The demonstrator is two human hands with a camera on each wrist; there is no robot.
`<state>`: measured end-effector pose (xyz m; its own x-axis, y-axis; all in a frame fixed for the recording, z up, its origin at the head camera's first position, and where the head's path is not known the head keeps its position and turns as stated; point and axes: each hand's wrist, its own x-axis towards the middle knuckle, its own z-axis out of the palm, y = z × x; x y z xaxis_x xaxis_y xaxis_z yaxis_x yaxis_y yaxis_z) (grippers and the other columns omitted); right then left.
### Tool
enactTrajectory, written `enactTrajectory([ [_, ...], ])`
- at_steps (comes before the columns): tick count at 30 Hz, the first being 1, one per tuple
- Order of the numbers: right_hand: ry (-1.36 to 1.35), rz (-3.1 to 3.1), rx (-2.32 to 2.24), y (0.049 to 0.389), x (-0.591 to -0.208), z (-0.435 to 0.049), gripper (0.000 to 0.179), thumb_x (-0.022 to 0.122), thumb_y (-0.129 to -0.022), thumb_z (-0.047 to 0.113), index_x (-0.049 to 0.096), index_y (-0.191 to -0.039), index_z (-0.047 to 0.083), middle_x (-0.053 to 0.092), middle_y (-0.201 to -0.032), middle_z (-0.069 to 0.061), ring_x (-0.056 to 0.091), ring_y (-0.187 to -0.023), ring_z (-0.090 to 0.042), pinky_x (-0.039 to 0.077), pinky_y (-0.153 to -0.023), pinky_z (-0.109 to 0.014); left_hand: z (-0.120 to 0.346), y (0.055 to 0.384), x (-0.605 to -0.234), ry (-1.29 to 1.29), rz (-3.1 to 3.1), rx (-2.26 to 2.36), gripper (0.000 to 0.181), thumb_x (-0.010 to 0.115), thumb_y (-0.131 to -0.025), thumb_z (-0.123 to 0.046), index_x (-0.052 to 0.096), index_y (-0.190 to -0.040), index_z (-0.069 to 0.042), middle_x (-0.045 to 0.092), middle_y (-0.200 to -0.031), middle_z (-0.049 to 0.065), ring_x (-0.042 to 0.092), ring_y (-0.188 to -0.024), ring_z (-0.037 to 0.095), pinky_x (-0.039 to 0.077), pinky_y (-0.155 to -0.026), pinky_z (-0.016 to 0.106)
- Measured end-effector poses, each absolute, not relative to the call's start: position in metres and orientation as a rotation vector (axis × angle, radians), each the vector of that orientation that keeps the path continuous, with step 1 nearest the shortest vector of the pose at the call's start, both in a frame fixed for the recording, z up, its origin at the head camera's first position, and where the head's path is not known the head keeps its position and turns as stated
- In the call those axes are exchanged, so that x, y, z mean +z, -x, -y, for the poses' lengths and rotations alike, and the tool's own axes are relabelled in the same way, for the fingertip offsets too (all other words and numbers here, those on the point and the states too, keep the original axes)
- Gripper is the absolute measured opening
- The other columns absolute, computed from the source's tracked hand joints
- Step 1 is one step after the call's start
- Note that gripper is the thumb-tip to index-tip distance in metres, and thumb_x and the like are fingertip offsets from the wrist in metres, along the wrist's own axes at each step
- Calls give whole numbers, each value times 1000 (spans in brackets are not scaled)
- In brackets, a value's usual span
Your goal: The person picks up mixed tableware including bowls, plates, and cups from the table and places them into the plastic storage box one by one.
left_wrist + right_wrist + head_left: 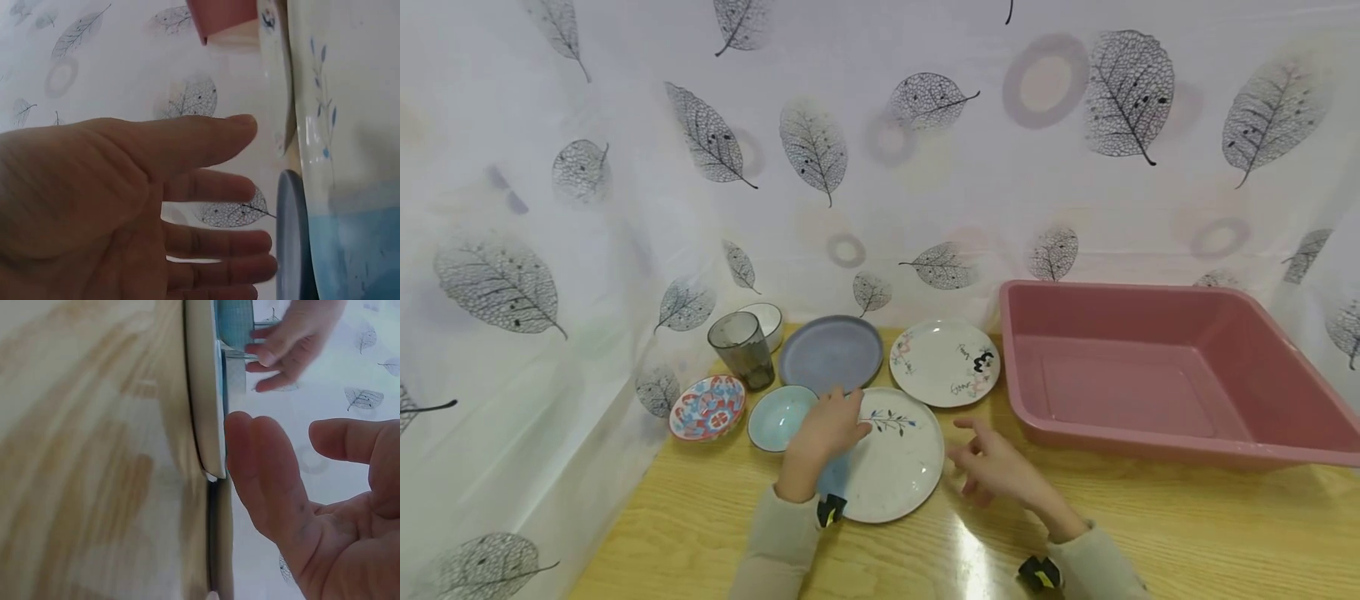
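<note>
A large off-white plate with a blue flower sprig [898, 467] lies on the wooden table in front of the person. Over its left side, close to a light blue bowl [781, 417], hovers the left hand [826, 429]. Its thumb [206, 140] and fingers are extended and hold nothing in the left wrist view. Just off the plate's right rim is the right hand [996, 467], also holding nothing, its fingers loosely bent. In the right wrist view its fingertips overlap the edge of the plate [205, 394].
Behind stand a grey-blue plate [831, 354] and a white patterned plate [945, 364]. To the left are a red-and-blue patterned bowl [708, 407], a dark glass [743, 350] and a white bowl [766, 321]. A large pink basin [1120, 429] occupies the right, before a leaf-print curtain [880, 167].
</note>
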<state>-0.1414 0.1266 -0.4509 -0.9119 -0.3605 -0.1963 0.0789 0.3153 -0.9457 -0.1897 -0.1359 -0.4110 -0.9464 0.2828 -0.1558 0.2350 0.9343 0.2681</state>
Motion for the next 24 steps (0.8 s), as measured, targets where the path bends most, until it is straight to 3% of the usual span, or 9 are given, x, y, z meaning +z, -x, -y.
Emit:
enactTrajectory([
  [7,251,-2228,-1621,141,-443,-132,61,58,-100,20,29,-148,-5,61,-98,-22,64,-64,-25,59,-51,-43,129,185,-414,-313,-2913,262,58,66,-95,-28,47,-140,4,48,-132,35,48,-123,50,47,-101,57],
  [24,246,-2271,-1514,145,-450,-114,54,57,-99,15,36,-141,-12,65,-86,-16,65,-56,-25,59,-48,-40,123,179,-411,-307,-2904,274,55,64,-97,-29,48,-137,4,50,-130,34,52,-117,49,49,-97,56],
])
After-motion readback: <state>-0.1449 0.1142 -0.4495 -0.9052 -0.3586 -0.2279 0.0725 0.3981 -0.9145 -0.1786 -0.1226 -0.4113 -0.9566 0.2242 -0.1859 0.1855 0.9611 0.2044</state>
